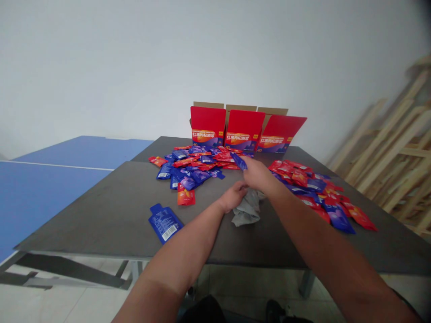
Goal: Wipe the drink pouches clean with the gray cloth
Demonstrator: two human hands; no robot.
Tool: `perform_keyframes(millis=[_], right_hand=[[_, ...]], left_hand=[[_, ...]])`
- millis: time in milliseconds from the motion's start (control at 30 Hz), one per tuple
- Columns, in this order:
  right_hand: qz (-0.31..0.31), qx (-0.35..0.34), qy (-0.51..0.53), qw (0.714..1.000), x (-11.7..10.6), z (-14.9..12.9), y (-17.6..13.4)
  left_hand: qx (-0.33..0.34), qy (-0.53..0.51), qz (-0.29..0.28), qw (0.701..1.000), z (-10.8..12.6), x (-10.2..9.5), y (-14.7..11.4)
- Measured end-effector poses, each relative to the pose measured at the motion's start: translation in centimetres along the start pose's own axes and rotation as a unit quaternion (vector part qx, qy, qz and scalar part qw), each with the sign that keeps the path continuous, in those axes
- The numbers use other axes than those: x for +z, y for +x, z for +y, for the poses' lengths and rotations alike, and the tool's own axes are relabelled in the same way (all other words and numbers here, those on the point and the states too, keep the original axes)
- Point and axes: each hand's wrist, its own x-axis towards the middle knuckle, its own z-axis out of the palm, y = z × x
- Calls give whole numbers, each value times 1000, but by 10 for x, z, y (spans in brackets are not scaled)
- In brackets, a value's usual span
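Note:
My right hand [258, 176] is closed around a blue pouch [239, 161], whose end sticks out past the fingers toward the far left. Close below it, my left hand [233, 197] has its fingers closed on a crumpled grey cloth [247, 211], which hangs down to the dark tabletop. Where the two hands meet, the fingertips are partly hidden. Beyond my hands lies a loose heap of red and blue pouches [198, 163]. A second heap of red and blue pouches [310, 186] spreads to the right. One blue pouch [165, 224] lies alone near my left forearm.
Three open cartons with red flaps, a left one [208, 125], a middle one [244, 130] and a right one [279, 133], stand at the back of the dark table [111, 211]. A blue table [50, 188] adjoins on the left. Wooden slats [390, 152] lean at the right.

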Motion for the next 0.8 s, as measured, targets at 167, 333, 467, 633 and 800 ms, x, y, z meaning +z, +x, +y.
perform_keyframes(millis=[167, 333, 467, 633, 800], right_hand=[[114, -69, 98, 986, 29, 11, -52], [128, -87, 164, 974, 67, 2, -66], [90, -138, 195, 967, 72, -2, -65], [131, -97, 167, 972, 64, 13, -64], [21, 163, -15, 986, 68, 33, -66]], left_hand=[[24, -114, -37, 992, 3, -6, 8], [37, -151, -36, 987, 4, -4, 7], [-29, -209, 17, 977, 12, -6, 5], [-5, -308, 71, 949, 31, -18, 5], [-6, -341, 21, 940, 40, -25, 1]])
